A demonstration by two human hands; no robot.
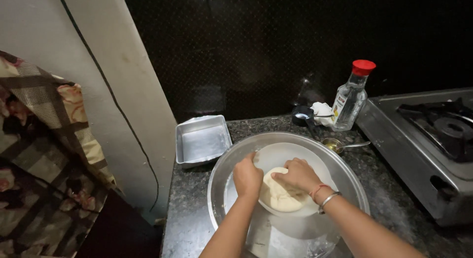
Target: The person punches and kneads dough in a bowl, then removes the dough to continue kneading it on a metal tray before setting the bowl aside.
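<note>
Right grip: I see it curled down on the dough, pressing its top.
Left grip: fisted at the dough's 9 o'clock edge, touching.
Dough: pale lump in the steel basin on the bench, under both hands.
Beyond: square tin at 11 o'clock, bottle at 1 o'clock.

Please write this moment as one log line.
left hand: fist on dough | right hand: pressing dough | dough in steel bowl

Square tin left, stove right
</note>
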